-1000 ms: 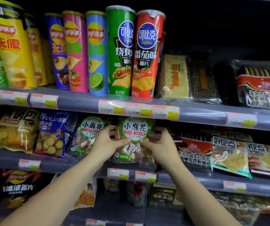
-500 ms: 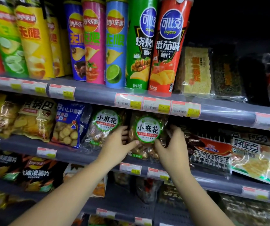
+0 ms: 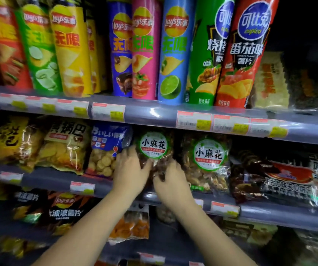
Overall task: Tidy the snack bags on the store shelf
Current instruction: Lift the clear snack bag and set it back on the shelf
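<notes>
— Both of your hands are on the same clear snack bag [image 3: 155,150], the one with the round green-rimmed label. Your left hand [image 3: 130,172] lies against its left edge with the fingers spread, and your right hand [image 3: 170,182] presses its lower right corner, fingers curled onto the plastic.

— Where does that bag sit?

— On the middle shelf [image 3: 46,178], upright and leaning back. Just to its right stands a second bag with the same label [image 3: 208,160]; whether the two touch, you cannot tell from here. To its left a blue bag of round crackers [image 3: 106,150] is pressed up against your left hand.

— Are you actually pinching the bag?

— Hard to say. Your hands are blurred; the palms and fingers are flat on the wrapper, but no closed pinch shows.

— And above?

— Tall crisp cans [image 3: 144,48] stand in a row on the upper shelf [image 3: 154,114], directly over your hands.
</notes>
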A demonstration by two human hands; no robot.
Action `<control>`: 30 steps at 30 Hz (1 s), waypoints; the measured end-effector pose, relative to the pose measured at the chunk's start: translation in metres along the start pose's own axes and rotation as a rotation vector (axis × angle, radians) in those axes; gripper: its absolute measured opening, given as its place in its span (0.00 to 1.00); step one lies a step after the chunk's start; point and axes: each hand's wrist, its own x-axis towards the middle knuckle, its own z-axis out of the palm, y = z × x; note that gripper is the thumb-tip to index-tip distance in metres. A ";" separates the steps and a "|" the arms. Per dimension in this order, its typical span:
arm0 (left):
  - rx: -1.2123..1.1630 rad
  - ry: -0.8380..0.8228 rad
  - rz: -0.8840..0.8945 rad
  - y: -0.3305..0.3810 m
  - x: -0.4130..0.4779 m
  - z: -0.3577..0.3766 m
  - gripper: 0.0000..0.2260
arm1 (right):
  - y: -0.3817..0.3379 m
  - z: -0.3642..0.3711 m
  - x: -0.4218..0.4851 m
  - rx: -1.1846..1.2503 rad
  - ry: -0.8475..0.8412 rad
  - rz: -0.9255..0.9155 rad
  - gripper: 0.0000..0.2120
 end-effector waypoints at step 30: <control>-0.951 -0.646 -0.346 -0.065 -0.063 -0.090 0.26 | 0.003 0.001 -0.083 0.959 -0.188 0.201 0.22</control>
